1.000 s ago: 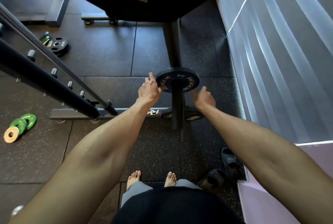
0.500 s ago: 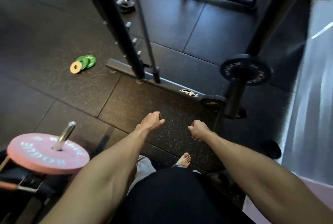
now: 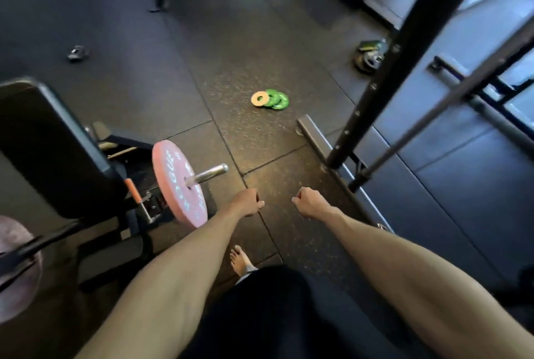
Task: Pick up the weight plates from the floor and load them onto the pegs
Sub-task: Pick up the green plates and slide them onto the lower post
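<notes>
Three small plates lie overlapping on the dark rubber floor ahead: a tan plate [image 3: 259, 98] and two green plates [image 3: 276, 100]. A pile of dark plates [image 3: 369, 59] sits farther off to the right, behind the rack upright. A pink plate [image 3: 179, 182] hangs on a steel peg [image 3: 209, 171] at the left. My left hand [image 3: 248, 202] and my right hand [image 3: 309, 203] hover low in front of me, both loosely curled and holding nothing, well short of the floor plates.
A black rack upright [image 3: 384, 69] and its base rail [image 3: 323, 144] stand to the right, with a slanted bar [image 3: 450, 98]. A black padded bench [image 3: 49, 150] fills the left. A small dark collar [image 3: 77, 52] lies far left. My bare foot [image 3: 239, 263] is below.
My view has swung left, away from the black plate on its peg. The green and tan plates now lie straight ahead. Both hands have drawn back and curled, empty.
</notes>
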Tool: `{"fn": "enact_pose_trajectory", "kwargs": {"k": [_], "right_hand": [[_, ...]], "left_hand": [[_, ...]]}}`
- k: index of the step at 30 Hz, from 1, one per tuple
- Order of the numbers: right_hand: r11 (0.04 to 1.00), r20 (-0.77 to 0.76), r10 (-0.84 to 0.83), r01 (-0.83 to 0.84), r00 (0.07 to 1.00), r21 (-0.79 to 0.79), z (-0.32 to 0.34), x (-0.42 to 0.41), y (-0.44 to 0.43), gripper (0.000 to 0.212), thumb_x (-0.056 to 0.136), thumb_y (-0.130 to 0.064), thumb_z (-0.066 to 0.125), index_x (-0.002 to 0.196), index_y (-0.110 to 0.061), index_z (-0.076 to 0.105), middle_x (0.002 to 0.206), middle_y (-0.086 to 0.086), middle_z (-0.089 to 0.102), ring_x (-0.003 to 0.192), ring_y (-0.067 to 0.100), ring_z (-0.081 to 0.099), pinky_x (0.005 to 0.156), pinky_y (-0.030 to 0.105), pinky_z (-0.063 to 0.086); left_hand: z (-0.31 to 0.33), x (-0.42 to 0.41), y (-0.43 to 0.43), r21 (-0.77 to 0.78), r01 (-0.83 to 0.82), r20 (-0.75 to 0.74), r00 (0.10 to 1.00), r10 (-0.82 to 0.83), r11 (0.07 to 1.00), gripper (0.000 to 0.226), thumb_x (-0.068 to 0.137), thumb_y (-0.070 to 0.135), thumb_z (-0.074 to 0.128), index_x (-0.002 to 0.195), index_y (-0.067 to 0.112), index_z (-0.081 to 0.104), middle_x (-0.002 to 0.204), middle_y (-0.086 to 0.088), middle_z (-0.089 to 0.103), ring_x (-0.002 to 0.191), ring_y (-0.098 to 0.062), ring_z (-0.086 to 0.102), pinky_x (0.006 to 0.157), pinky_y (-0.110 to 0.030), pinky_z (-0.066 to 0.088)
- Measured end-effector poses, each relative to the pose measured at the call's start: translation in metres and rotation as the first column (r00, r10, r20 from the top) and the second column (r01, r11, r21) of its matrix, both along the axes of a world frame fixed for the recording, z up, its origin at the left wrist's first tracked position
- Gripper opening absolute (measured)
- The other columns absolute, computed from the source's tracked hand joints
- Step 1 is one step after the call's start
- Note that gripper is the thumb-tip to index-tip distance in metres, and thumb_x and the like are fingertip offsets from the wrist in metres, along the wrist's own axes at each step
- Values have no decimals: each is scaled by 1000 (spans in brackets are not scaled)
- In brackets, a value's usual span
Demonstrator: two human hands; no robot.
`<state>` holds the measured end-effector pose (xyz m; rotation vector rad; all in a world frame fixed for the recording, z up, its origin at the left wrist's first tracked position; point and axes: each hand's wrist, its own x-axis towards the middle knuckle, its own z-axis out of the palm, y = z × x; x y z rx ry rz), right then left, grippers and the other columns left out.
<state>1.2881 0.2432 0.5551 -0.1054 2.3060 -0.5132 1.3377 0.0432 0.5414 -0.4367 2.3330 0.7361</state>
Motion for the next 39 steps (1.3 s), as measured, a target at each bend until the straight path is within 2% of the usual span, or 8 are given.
{"fn": "enact_pose_trajectory", "kwargs": {"k": [6, 10, 15, 18, 22, 25, 32, 39], "right_hand": [[973, -35, 225, -222, 974, 55, 14, -41, -119, 38, 98, -32, 51, 118, -1, 61, 117, 20, 68, 109, 37, 64, 92, 41, 50], [926, -38, 375, -373, 926, 66, 19, -59, -180, 34, 101, -30, 50, 117, -3, 62, 116, 18, 68, 109, 34, 63, 92, 39, 48], [875, -18, 481, -479, 876, 67, 16, -89, -232, 27, 100, -25, 49, 111, -6, 65, 111, 14, 70, 100, 29, 66, 86, 37, 51], [851, 2, 520, -518, 854, 89, 6, -114, -248, 28, 100, -26, 49, 112, -6, 64, 112, 14, 69, 103, 31, 65, 86, 36, 48], [842, 39, 529, -530, 848, 104, -14, -160, -262, 30, 100, -29, 50, 114, -7, 62, 114, 15, 69, 104, 31, 65, 86, 38, 50], [838, 79, 528, -534, 845, 108, -30, -205, -271, 35, 101, -30, 48, 119, -3, 59, 116, 18, 68, 107, 35, 64, 87, 41, 51], [872, 138, 463, -478, 875, 103, -60, -319, -287, 31, 101, -26, 48, 118, -5, 62, 116, 17, 69, 108, 33, 64, 90, 40, 51], [944, 179, 284, -308, 942, 123, -69, -413, -295, 31, 101, -27, 49, 119, -4, 60, 117, 16, 68, 109, 33, 63, 92, 39, 49]], "left_hand": [[12, 0, -98, 105, -128, -33, 991, 132, 986, 19, 95, 26, 57, 103, 10, 60, 100, -12, 66, 88, -24, 60, 76, -34, 46], [3, -1, -150, 83, -201, 15, 980, 200, 976, 29, 94, 35, 59, 110, 10, 61, 107, -10, 65, 97, -28, 63, 90, -40, 52], [-11, -24, -194, 109, -273, 36, 962, 270, 956, 20, 95, 27, 57, 87, 10, 61, 94, -14, 68, 90, -29, 65, 83, -38, 50], [-21, -43, -209, 114, -293, 75, 955, 286, 949, 23, 95, 28, 57, 91, 6, 65, 95, -14, 69, 89, -29, 66, 85, -39, 53], [-34, -86, -224, 90, -271, 122, 958, 259, 958, 24, 97, 28, 55, 106, 7, 62, 104, -12, 68, 96, -28, 65, 91, -38, 50], [-43, -139, -235, 67, -237, 120, 966, 228, 969, 27, 98, 30, 53, 113, 9, 60, 111, -11, 65, 100, -29, 61, 83, -35, 44], [-64, -288, -254, 100, -225, 77, 973, 218, 969, 21, 97, 29, 53, 109, 12, 57, 105, -6, 62, 89, -21, 55, 75, -34, 44], [-64, -412, -267, 87, -115, 99, 989, 107, 989, 24, 94, 32, 55, 109, 13, 60, 114, -11, 66, 104, -30, 61, 84, -36, 47]]}}
